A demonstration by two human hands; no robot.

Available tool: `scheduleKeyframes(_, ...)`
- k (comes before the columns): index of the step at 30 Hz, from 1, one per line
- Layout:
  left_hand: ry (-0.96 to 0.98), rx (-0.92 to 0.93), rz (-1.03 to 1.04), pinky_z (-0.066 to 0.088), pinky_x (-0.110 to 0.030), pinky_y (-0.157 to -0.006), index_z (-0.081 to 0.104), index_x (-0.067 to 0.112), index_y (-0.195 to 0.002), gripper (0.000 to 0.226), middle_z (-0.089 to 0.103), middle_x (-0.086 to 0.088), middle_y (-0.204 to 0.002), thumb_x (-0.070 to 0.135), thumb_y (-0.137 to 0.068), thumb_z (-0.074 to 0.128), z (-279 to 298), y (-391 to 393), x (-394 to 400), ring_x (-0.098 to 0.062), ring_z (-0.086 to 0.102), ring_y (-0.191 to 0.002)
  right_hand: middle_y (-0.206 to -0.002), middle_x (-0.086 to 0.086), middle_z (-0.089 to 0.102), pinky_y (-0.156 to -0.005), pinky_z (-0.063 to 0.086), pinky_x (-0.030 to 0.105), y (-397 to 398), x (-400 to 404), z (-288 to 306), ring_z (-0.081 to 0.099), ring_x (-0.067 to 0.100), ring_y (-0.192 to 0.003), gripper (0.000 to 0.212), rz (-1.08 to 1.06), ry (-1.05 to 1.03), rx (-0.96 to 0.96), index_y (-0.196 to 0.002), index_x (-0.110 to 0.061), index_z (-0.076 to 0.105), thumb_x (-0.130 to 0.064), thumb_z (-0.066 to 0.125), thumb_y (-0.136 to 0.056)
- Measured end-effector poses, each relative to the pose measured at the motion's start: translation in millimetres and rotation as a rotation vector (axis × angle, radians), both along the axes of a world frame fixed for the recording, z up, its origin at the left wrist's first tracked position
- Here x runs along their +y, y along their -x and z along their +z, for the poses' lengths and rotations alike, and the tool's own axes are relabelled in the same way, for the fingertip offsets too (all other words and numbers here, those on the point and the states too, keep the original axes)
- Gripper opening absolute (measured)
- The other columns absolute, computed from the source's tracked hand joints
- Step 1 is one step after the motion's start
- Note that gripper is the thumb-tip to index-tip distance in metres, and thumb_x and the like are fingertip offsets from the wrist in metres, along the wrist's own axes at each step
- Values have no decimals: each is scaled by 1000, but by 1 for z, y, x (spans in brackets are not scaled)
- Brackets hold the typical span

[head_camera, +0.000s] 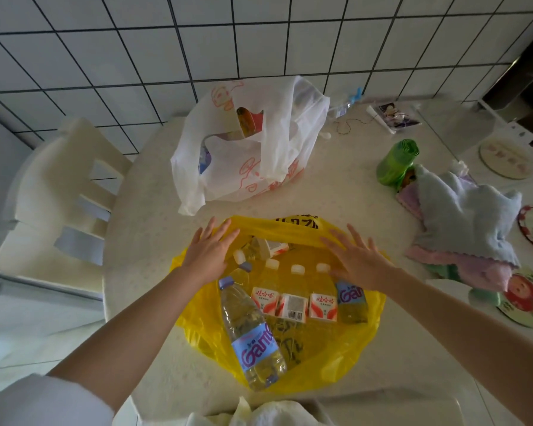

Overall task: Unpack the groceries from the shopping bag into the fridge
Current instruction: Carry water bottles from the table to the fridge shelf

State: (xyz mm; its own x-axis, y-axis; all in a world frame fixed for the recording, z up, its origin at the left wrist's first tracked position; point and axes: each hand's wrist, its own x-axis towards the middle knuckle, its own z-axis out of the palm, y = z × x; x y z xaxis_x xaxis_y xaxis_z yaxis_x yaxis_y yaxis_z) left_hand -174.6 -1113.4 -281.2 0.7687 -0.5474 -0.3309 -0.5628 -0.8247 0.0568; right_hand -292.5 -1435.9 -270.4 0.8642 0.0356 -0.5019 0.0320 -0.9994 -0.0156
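Where yellow bag (345, 348) folds, bottles (293, 298) half-hidden.

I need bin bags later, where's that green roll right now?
The green roll lies on the table's right side, touching the pile of cloths, right of the white bag.

White tiled wall (136, 41) with dark grout behind a pale speckled worktop (142, 241); a cream chair (59, 204) at left, possibly wooden.
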Motion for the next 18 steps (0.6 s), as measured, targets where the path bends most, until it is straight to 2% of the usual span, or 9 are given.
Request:
scheduleKeyframes(3, -43, 35, 57, 13, -48, -118, 14, 26, -153, 75, -7, 3, -162, 21, -92, 57, 0, -10, 4, -32, -8, -148, -160, -3, -4, -111, 15, 66, -9, -25, -3, -11, 35, -145, 78, -126, 17, 38, -151, -31, 2, -56, 45, -91)
scheduleKeyframes(5, -31, 106, 97, 15, -47, -118, 25, 25, -151, 69, 3, 2, -163, 25, -91, 59, -1, -14, 6, -31, -1, -149, -160, -1, 5, -114, 16, 61, -11, -32, -5, -6, 34, -146, 74, -133, 3, 71, -151, -29, 7, -56, 42, -92)
scheduleKeyframes(8, 227, 103, 210, 24, -39, -115, 52, 20, -138, 52, 38, -5, -152, 20, -87, 64, 0, -13, 10, -27, 22, -145, -159, 0, 14, -117, 18, 51, -12, -29, -5, 0, 30, -147, 71, -89, 2, 21, -151, -23, 9, -51, 41, -95)
scheduleKeyframes(11, 445, 26, 287, 32, -36, -110, 64, 12, -125, 42, 56, -9, -136, 9, -82, 67, 7, 0, 11, -28, 39, -135, -158, 1, 17, -118, 19, 44, -11, -16, 0, 4, 30, -147, 69, -72, -48, -89, -151, -19, 12, -37, 49, -96)
scheduleKeyframes(13, 499, 0, 321, 35, -36, -107, 67, 10, -120, 40, 60, -10, -130, 6, -80, 68, 13, 14, 11, -28, 46, -128, -154, 3, 26, -113, 31, 42, -5, 0, 5, 14, 29, -145, 61, -55, -95, -190, -149, -17, 24, -27, 51, -95)
scheduleKeyframes(15, 561, -37, 388, 39, -35, -102, 68, 10, -116, 40, 63, -10, -123, 3, -77, 69, 19, 33, 10, -29, 51, -120, -142, 6, 40, -101, 43, 39, 5, 17, 8, 32, 27, -133, 45, -56, -124, -271, -139, -15, 40, -21, 49, -95)
scheduleKeyframes(18, 625, -56, 547, 43, -37, -96, 65, 13, -117, 42, 63, -9, -119, 7, -76, 71, 30, 68, 6, -31, 54, -113, -125, 11, 48, -92, 44, 40, 29, 42, 13, 46, 29, -114, 31, -206, -203, -238, -124, -8, 48, -15, 46, -94)
